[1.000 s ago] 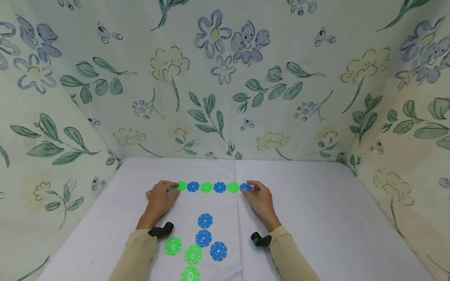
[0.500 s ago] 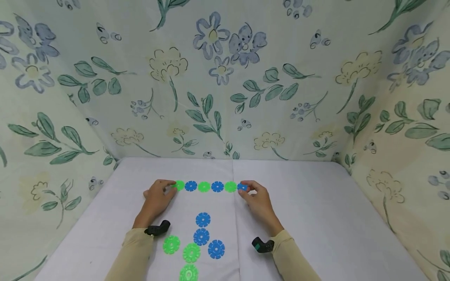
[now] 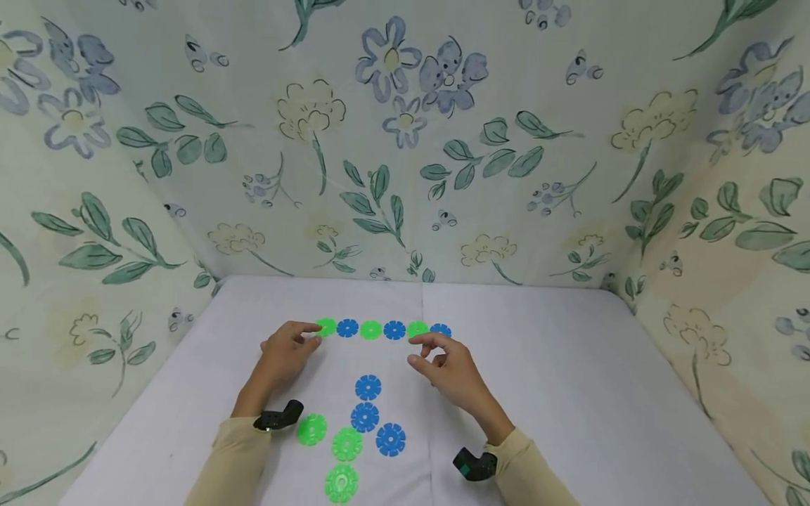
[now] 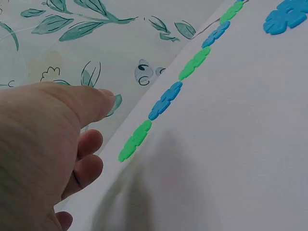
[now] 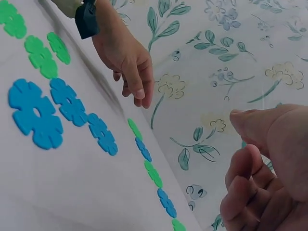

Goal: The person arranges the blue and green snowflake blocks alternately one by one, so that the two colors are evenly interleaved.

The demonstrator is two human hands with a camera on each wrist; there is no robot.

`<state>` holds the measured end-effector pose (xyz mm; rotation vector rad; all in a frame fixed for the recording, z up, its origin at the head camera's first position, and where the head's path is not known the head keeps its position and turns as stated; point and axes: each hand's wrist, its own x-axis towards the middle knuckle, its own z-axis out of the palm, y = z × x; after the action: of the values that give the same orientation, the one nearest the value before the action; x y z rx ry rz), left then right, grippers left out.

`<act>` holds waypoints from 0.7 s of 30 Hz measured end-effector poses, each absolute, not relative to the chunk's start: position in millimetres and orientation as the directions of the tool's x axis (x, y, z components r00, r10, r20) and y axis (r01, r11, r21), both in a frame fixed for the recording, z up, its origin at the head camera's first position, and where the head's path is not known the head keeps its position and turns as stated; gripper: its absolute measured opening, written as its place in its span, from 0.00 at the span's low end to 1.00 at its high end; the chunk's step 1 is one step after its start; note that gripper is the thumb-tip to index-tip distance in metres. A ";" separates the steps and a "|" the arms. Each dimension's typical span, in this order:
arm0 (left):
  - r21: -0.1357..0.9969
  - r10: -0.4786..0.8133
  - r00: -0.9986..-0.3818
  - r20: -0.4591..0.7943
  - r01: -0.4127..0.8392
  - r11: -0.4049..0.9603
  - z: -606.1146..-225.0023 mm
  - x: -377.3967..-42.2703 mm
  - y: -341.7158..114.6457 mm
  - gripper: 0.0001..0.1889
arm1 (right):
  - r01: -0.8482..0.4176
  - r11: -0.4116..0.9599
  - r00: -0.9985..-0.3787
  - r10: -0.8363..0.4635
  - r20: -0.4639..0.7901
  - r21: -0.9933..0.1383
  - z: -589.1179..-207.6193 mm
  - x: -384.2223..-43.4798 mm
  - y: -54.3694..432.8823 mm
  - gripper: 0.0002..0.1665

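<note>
Green and blue discs alternate in a row [image 3: 382, 329] of six across the far part of the white bench [image 3: 569, 393], lying flat and edge to edge. The left hand [image 3: 285, 351] rests at the row's left end, its fingers loose and straight, fingertips just beside the end green disc [image 3: 326, 326]; whether they touch it cannot be told. It holds nothing. The right hand [image 3: 446, 365] hovers above the bench just before the row's right end, near the end blue disc [image 3: 441, 329] and apart from it, fingers loosely curled and grasping nothing; the right wrist view shows thumb and fingers apart with nothing between them.

Nearer the person lies a loose group [image 3: 357, 436] of six more discs, three blue and three green, between the two forearms. Each wrist carries a black camera [image 3: 276, 418] over a beige sleeve [image 3: 234, 460]. Floral cloth [image 3: 405, 140] hangs behind and at both sides of the bench.
</note>
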<state>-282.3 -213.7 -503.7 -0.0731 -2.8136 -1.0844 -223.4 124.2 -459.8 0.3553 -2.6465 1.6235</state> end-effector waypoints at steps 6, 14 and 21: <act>0.651 0.114 -0.983 0.143 0.180 0.738 -503.8 -258.9 -206.8 0.14 | -0.249 0.472 -0.943 -0.318 0.100 -0.845 -469.6 -206.5 117.3 0.19; 0.678 0.238 -0.971 0.021 0.188 0.711 -505.2 -233.0 -203.9 0.12 | -0.262 0.467 -0.888 -0.459 0.022 -0.845 -487.6 -187.4 116.7 0.21; 0.691 0.341 -0.940 -0.016 0.236 0.683 -507.0 -214.7 -204.4 0.13 | -0.278 0.441 -0.841 -0.541 -0.005 -0.853 -509.0 -177.0 115.0 0.21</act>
<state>-214.7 -204.4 -507.0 -0.5190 -3.0118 -1.2045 -177.0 115.0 -509.0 0.8452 -2.8940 1.6203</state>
